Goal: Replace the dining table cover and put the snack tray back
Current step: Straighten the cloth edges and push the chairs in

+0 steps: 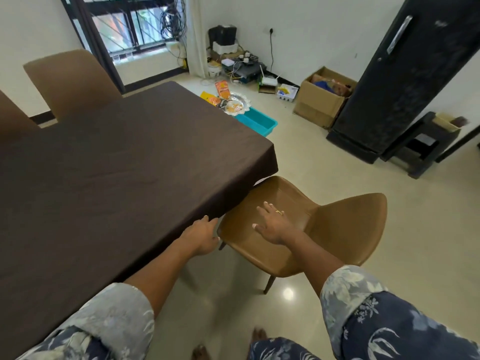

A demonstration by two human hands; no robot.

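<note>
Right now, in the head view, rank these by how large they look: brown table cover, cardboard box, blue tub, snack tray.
1. brown table cover, nearest the camera.
2. cardboard box.
3. blue tub and snack tray: look alike, both partly hidden, so unranked.

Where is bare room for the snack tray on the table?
The brown table cover is bare from the left hand at its near hem to the far corner. Crowded: floor beyond, around the snack tray and teal bin.

Bright window point(135, 27) daylight, fisheye-bent edges
</note>
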